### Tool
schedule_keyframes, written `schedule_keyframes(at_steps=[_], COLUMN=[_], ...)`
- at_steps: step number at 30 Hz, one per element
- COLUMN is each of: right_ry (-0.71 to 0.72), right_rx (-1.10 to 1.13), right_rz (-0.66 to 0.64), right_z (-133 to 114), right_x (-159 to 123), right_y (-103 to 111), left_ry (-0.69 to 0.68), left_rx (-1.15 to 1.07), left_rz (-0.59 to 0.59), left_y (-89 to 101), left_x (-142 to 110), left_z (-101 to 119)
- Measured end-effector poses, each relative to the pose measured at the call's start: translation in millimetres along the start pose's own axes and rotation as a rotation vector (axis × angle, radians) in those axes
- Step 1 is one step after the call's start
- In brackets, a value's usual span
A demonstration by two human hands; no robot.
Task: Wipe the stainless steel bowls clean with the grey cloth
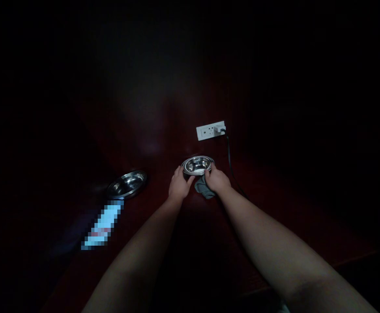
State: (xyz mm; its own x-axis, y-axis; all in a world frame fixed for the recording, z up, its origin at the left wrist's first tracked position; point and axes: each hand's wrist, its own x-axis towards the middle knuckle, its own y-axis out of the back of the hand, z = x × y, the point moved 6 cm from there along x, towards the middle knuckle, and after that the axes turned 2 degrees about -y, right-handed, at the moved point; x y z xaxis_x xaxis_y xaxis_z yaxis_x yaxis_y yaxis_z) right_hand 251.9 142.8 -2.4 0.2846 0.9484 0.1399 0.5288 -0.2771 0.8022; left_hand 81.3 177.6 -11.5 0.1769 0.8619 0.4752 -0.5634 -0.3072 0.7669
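Both arms reach forward over a dark red surface to a shiny steel bowl [198, 165], which shows several rims as if bowls are nested. My left hand [179, 184] is curved against its left side, thumb toward the front. On the right side, my right hand [218, 179] grips the rim with its thumb near the front edge. A crumpled grey-green cloth [204, 189] lies just in front of the bowl, partly under my right hand. Whether the bowl rests on the surface or is slightly raised, I cannot tell.
A wide, shallow steel dish [127, 184] sits to the left. Near it glows a pixelated bright screen-like patch [103, 226]. Behind the bowl is a white wall socket [206, 131] with a plug [220, 129]; its dark cord [229, 161] runs down beside my right arm. Surroundings are very dark.
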Motion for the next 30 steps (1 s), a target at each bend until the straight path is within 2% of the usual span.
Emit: schedule_keyframes(at_steps=[12,19,25,28,30], right_ry=[-0.03,0.003,0.07,0.141,0.152], right_rx=[0.031,0.054,0.113,0.199,0.27], right_rz=[-0.024,0.022,0.089,0.132,0.114], right_z=[-1,-4,-19,-30,-34], right_x=[-2,-13,-31,-45,-53], right_y=[1,9,20,24,20], left_ry=[0.032,0.099,0.114,0.094,0.064], left_rx=[0.025,0.09,0.197,0.254,0.294], left_rz=[-0.045,-0.116,-0.145,-0.136,-0.138], left_y=[0.8,7.7,25.3,40.3,52.7], left_x=[-2,-19,-49,-63,-70], left_z=[3,3,0,-1,-3])
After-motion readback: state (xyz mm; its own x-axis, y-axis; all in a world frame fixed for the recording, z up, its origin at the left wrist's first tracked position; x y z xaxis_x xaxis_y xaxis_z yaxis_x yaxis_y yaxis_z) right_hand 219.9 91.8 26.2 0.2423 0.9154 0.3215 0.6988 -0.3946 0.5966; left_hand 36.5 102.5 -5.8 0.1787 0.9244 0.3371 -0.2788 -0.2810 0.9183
